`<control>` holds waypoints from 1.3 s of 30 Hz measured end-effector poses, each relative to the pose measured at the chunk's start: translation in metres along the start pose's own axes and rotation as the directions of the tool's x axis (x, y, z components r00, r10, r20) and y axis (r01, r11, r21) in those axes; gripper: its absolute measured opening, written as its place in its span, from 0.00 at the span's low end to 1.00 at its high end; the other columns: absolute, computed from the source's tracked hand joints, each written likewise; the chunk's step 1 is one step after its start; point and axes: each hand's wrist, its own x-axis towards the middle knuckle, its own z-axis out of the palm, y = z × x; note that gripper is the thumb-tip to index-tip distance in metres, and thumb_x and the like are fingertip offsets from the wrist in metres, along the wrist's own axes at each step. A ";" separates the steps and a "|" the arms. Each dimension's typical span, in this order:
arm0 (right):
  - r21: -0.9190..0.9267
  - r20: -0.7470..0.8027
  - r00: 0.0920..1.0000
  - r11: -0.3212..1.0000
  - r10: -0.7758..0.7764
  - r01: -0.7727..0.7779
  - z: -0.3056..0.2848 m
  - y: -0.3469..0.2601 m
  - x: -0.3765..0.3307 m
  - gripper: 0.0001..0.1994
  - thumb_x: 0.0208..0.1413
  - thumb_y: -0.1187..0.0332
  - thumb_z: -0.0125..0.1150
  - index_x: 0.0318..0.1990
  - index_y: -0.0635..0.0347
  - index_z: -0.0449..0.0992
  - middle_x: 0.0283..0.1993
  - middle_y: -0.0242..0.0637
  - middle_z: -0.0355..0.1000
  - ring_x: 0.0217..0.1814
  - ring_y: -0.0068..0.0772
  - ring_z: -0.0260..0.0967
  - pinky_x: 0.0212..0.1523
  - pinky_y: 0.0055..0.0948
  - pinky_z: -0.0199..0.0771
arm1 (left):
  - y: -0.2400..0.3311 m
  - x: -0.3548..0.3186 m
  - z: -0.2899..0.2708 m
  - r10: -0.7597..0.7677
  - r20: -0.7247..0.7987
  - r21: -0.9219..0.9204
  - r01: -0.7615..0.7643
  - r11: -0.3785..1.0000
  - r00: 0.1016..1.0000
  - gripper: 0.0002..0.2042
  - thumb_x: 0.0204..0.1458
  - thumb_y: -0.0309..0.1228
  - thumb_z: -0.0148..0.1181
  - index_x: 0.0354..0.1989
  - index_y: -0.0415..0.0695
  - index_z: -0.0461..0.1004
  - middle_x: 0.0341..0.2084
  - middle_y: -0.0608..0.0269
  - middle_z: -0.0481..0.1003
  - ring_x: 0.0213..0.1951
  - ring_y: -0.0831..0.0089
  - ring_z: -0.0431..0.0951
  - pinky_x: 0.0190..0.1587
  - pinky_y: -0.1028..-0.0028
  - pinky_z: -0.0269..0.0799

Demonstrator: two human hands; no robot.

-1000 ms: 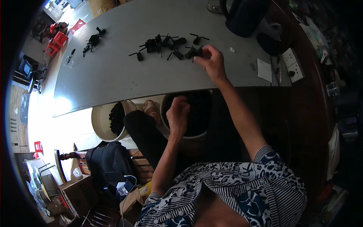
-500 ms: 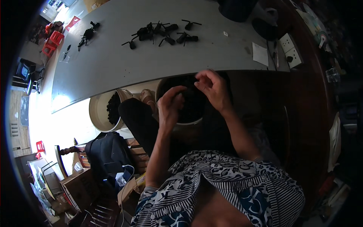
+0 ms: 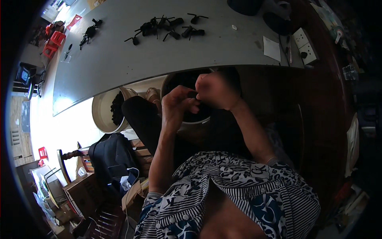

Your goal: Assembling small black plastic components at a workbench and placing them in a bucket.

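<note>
My left hand (image 3: 177, 104) is closed, thumb and fingers pinching a small dark piece (image 3: 192, 95) whose exact kind I cannot make out. Against its fingertips comes my right hand (image 3: 217, 91), smeared by motion, so its grip is unclear. Both hands are over a pale bucket (image 3: 195, 122) between my knees, dark inside; its contents are hard to make out. On the grey table ahead lies a loose group of black parts (image 3: 172, 35), short cylinders with thin rods sticking out. Another black cluster (image 3: 90, 33) lies farther left.
A second cream bucket (image 3: 98, 115) with black pieces stands left of my leg. The table's near edge runs just beyond my hands. A black bag (image 3: 113, 153) and a cardboard box (image 3: 84, 195) are at lower left. A power strip (image 3: 306, 47) lies on the table's right.
My hands have come together, the right moving left and down toward the left fingertips. The whole view has shifted slightly, with the table parts sitting higher.
</note>
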 end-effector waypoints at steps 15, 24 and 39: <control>0.094 -0.330 0.931 0.977 -0.153 0.194 0.033 0.024 0.001 0.09 0.53 0.65 0.57 0.25 0.54 0.65 0.19 0.21 0.57 0.16 0.08 0.49 0.15 0.11 0.48 | -0.014 -0.005 0.011 0.277 -0.168 0.319 -0.214 0.923 0.946 0.08 0.42 0.14 0.51 0.32 0.35 0.69 0.19 0.59 0.73 0.23 0.76 0.76 0.25 0.79 0.70; 0.242 -0.265 0.960 0.958 -0.089 0.155 0.042 0.028 0.007 0.10 0.57 0.63 0.52 0.26 0.53 0.64 0.18 0.21 0.56 0.15 0.09 0.48 0.14 0.11 0.46 | -0.012 -0.011 0.009 0.541 -0.123 0.688 -0.322 0.651 0.832 0.05 0.44 0.19 0.55 0.30 0.37 0.69 0.19 0.59 0.72 0.22 0.77 0.74 0.22 0.77 0.67; -0.473 -0.496 0.764 0.866 -0.413 0.161 0.057 0.043 0.016 0.16 0.62 0.63 0.40 0.24 0.64 0.61 0.18 0.32 0.54 0.21 0.23 0.49 0.24 0.26 0.55 | -0.026 0.005 -0.007 -0.013 -0.098 -0.325 -0.020 0.946 0.995 0.09 0.40 0.14 0.56 0.29 0.41 0.68 0.23 0.72 0.68 0.26 0.85 0.68 0.30 0.85 0.64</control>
